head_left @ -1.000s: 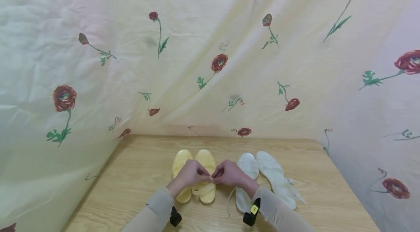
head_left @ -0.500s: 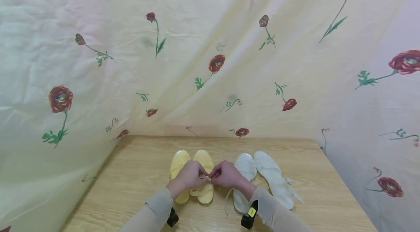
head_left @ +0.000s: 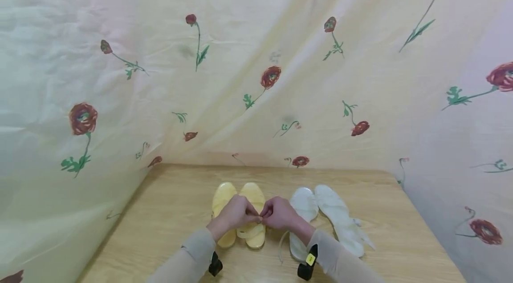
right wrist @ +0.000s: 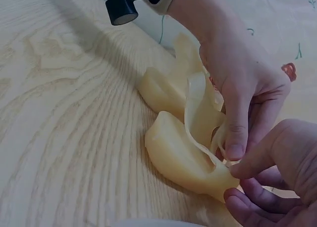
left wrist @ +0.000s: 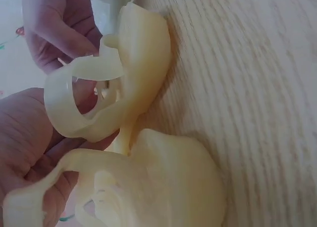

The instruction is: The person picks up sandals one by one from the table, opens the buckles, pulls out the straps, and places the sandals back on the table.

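Observation:
Both hands meet at the outer side of the right-hand yellow sandal (head_left: 255, 239), fingertips nearly touching. My left hand (head_left: 236, 212) reaches across that sandal and pinches its thin strap near the side. From the right, my right hand (head_left: 279, 212) pinches the strap's end at the same spot. In the right wrist view, thumb and fingers of the left hand (right wrist: 242, 93) and the right hand (right wrist: 282, 167) close on the small fastening, which they mostly hide. The sandal's looped ankle strap (left wrist: 62, 103) stands up in the left wrist view. Its yellow mate (head_left: 224, 194) lies beside it.
A pair of white sandals lies to the right: one sandal (head_left: 303, 200) sits partly under the right forearm, the other (head_left: 334, 212) is angled with its strap loose. The wooden table (head_left: 172, 212) ends at a flowered cloth (head_left: 224, 96) behind and on both sides.
The head view sways slightly left, then back right. Both hands stay at the yellow sandal's strap, their fingertips making only small movements.

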Tool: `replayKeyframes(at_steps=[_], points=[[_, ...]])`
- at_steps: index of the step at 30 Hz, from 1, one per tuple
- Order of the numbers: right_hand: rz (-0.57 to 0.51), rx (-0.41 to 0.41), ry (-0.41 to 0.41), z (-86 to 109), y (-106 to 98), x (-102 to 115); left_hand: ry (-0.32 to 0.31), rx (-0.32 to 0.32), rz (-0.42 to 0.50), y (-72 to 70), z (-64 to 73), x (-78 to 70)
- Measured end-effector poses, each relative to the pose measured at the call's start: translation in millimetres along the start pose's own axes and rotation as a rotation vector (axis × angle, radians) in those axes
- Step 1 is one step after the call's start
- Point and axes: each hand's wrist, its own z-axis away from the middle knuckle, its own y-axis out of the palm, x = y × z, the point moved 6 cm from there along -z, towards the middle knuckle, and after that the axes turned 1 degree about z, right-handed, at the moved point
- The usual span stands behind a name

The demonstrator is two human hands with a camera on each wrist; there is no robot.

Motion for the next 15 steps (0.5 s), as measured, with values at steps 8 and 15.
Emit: replayKeyframes(at_steps=[8,15], points=[[-0.005,0.037,-0.006,5.3,0.4,-5.8,-0.049,-0.007,0.075,-6.9,4.6,4.1],[-0.019,0.058,-0.073,-0.3,-5.5,1.4,-0.15,-0.093,0.154,-11.1,0.5,0.1]])
